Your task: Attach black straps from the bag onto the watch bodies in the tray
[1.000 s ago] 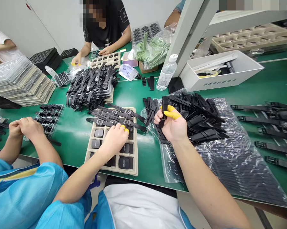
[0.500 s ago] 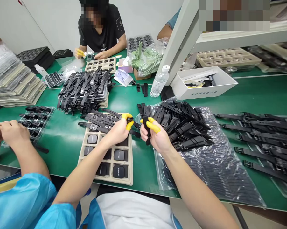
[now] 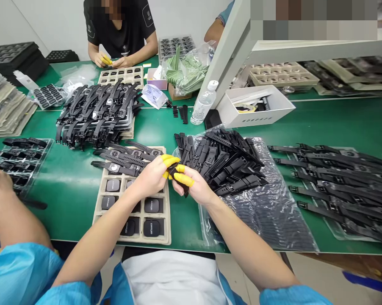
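Note:
My left hand (image 3: 154,176), yellow cots on its fingertips, pinches a black watch (image 3: 172,168) that is mostly hidden behind the fingers. Against it, my right hand (image 3: 192,183), also in yellow finger cots, grips a black watch strap (image 3: 184,179). The two hands meet over the gap between a beige tray (image 3: 132,241) and a heap of loose black straps (image 3: 229,163). In the tray's compartments sit square dark watch faces (image 3: 153,205). Several watches with straps fitted (image 3: 124,159) lie across its far end. Whether strap and watch are joined cannot be made out.
A clear plastic bag (image 3: 257,228) of straps lies under the heap. Finished-looking watches (image 3: 333,178) lie at right, more on stacked trays (image 3: 98,112) at left. A bottle (image 3: 204,103) and white box (image 3: 257,112) stand behind. Co-workers sit across and at left.
My hands have come together, bringing the strap in my right hand up against the watch in my left. The view has shifted right, and the co-worker across has changed hand position.

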Available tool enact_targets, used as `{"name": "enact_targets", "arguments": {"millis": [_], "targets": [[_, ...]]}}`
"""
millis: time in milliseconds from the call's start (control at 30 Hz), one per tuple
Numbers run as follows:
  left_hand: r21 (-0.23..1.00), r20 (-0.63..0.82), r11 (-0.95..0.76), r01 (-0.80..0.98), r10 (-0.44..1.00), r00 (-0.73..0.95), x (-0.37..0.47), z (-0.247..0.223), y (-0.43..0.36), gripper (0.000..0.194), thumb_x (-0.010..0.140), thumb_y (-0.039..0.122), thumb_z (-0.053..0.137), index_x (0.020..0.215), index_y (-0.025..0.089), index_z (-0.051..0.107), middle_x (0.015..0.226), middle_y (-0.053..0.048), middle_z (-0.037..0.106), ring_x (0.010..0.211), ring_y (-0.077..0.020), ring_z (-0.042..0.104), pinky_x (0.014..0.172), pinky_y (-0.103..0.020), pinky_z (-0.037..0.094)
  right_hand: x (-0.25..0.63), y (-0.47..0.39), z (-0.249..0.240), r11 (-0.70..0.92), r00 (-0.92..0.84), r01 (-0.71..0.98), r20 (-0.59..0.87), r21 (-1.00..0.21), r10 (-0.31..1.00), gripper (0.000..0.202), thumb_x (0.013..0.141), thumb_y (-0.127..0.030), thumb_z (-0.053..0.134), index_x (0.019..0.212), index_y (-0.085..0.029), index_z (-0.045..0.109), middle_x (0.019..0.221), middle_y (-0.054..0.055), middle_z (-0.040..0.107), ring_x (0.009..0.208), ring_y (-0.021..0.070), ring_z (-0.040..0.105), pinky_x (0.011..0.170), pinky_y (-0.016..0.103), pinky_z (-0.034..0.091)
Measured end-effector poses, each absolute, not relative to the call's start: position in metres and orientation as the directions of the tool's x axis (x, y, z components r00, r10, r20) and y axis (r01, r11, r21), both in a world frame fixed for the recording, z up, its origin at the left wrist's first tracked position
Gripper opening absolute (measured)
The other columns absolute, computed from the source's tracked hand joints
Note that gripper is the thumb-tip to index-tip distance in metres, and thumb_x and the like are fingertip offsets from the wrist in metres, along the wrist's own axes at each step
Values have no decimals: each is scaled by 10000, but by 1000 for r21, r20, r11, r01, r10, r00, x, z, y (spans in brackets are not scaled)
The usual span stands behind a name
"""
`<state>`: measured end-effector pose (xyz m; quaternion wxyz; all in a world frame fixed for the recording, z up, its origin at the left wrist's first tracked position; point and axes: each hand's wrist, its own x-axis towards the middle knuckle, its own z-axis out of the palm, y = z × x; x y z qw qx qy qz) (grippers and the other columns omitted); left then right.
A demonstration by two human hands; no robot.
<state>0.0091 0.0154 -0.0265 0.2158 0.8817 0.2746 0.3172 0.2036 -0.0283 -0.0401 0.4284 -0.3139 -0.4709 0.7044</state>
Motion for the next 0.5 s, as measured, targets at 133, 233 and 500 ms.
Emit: {"name": "enact_targets", "arguments": {"millis": [133, 233, 500], "targets": [[554, 455, -759, 342, 620, 640, 9, -24, 15, 598, 919, 12, 435, 1479, 199, 536, 1353, -143, 658, 1304, -255, 618, 1103, -453, 556, 202, -27, -38, -229, -419, -380, -54, -896, 906, 322, 945, -495, 683, 879, -207, 555, 504, -69, 525, 444, 108, 404, 483, 263, 322], [564, 449, -744, 358, 640, 623, 9, -20, 14, 557, 937, 24, 444, 1457, 194, 551, 1341, -143, 666, 1288, -249, 628, 1101, -437, 554, 201, -25, -34, -253, -401, -418, -72, -872, 913, 333, 916, -495, 715, 879, -206, 554, 490, -78, 506, 429, 101, 387, 466, 255, 314], [533, 418, -737, 414, 656, 628, 12, -23, 13, 598, 918, 33, 424, 1489, 184, 517, 1358, -149, 632, 1294, -252, 618, 1093, -405, 548, 201, -25, -24, -363, -435, -541, -118, -759, 893, 338, 880, -464, 757, 848, -216, 530, 473, -99, 436, 412, 86, 324, 432, 228, 271]]}}
